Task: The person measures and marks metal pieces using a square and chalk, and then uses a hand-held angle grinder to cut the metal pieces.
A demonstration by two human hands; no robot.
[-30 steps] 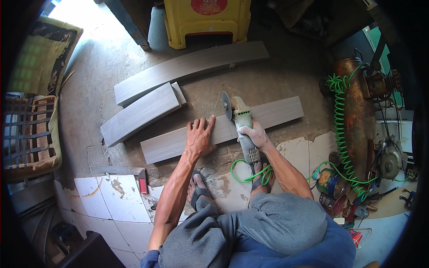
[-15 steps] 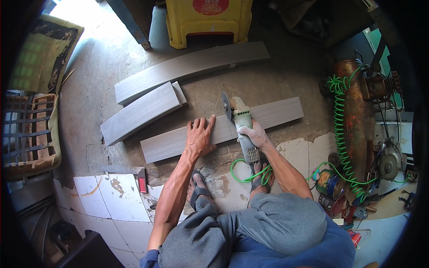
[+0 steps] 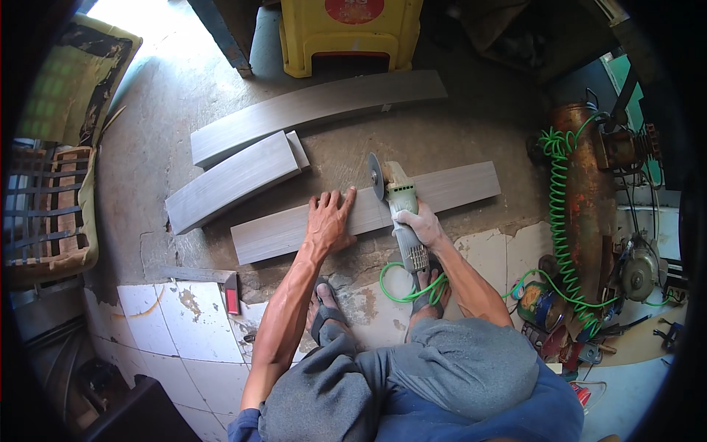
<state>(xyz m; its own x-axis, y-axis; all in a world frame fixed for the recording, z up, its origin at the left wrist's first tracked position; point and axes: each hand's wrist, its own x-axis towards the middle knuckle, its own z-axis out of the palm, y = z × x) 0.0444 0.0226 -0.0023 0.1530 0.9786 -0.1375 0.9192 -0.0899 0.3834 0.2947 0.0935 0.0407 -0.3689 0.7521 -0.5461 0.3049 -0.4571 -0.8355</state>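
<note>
A grey rectangular metal tube [image 3: 456, 186] lies across the floor in front of my feet. My left hand [image 3: 329, 222] presses flat on its middle, fingers spread. My right hand [image 3: 420, 222] is wrapped round the body of a pale green angle grinder [image 3: 401, 200]. The grinder's thin disc [image 3: 376, 177] stands upright near the tube's far edge, to the right of my left fingertips; whether it touches the metal I cannot tell. A green cable [image 3: 398, 292] loops by my right foot below the grinder.
Beyond the tube lie a long metal tube [image 3: 324, 104] and a shorter one [image 3: 232, 180]. A square with a red handle [image 3: 232, 295] rests at the left. A yellow stool [image 3: 350, 37] stands at the back. On the right are a rusty tank [image 3: 578, 191] and a coiled green hose [image 3: 558, 214].
The view has shifted slightly. Both hands, the grinder and the tube keep nearly the same places relative to each other.
</note>
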